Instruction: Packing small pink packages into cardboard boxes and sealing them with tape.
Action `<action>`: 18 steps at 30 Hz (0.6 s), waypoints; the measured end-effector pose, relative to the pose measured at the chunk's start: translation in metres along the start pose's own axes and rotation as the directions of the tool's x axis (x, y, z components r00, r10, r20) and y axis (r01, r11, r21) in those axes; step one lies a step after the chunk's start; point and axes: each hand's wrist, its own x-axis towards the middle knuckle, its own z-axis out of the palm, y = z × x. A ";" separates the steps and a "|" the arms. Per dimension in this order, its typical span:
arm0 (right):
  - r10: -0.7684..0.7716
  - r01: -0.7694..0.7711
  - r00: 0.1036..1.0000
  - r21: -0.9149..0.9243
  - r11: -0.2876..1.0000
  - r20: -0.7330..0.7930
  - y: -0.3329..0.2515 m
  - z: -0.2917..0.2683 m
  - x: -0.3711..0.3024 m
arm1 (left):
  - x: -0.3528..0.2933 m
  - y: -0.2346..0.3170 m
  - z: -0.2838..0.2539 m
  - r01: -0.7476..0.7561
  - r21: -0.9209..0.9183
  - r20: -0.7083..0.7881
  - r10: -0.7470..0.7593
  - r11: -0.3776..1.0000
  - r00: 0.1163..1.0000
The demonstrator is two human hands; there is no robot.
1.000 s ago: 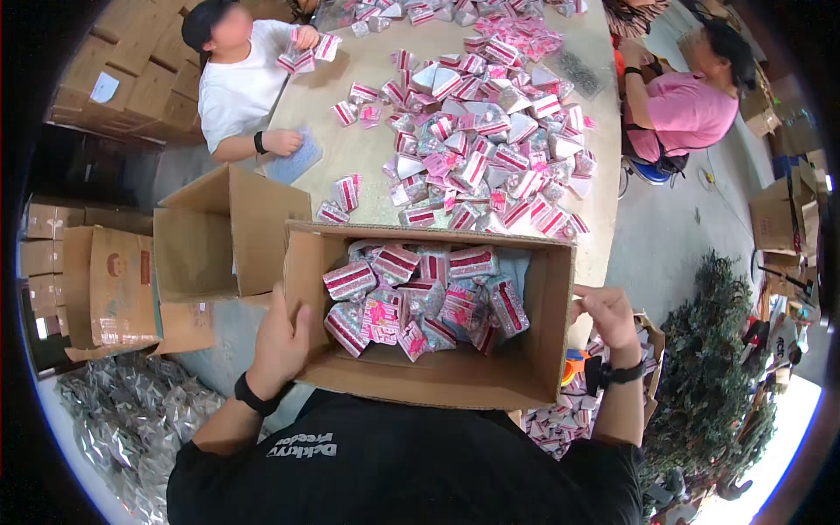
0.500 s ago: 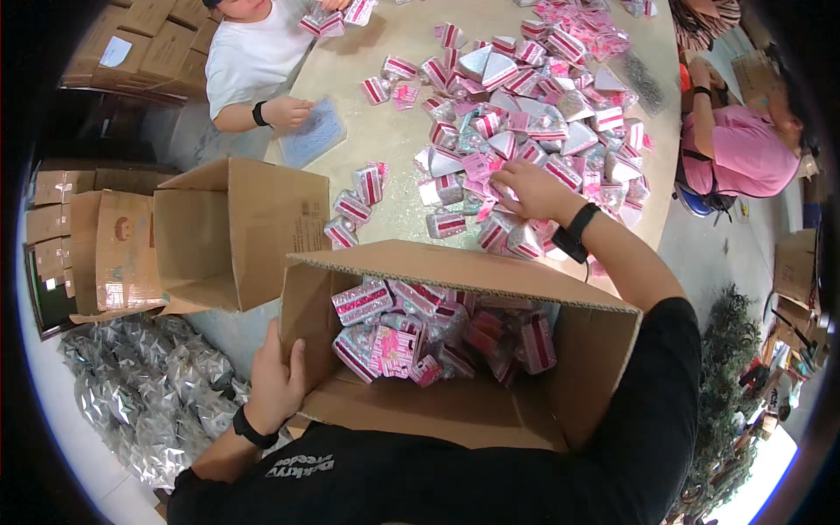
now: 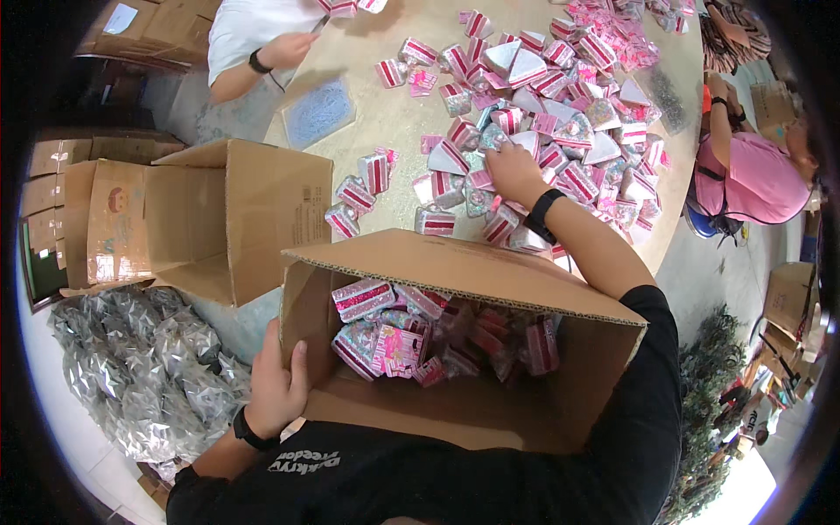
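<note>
A cardboard box [image 3: 472, 271] lies tilted against me, its opening facing up toward my body. Inside are several plastic-wrapped toy cake slices [image 3: 363, 299], striped pink and white, with pink printed tags. My left hand [image 3: 278, 385] is closed on the box's left edge, thumb over the rim. Beyond the box, my right hand [image 3: 516, 175] is in a large pile of the same wrapped cake slices [image 3: 577, 179]. Its fingers are bent down among the packs, and the fingertips are hidden, so what they hold cannot be made out.
An open cardboard box [image 3: 276, 223] stands to the left, above silvery star-shaped wrapped pieces [image 3: 144, 376]. On the table lies a clear tray of blue material [image 3: 319, 114]. One co-worker in white [image 3: 241, 39] stands across at left; another in pink [image 3: 757, 175] sits at right.
My right hand has shifted left and slightly away from me within the pile. The white-shirted co-worker's hand has moved up off the blue tray. My left hand stays on the box.
</note>
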 end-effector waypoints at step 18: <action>0.240 -0.102 0.925 0.416 0.904 -0.295 -0.016 -0.307 -0.166 | -0.016 -0.027 0.013 -0.110 -0.111 -0.097 0.099 0.988 0.990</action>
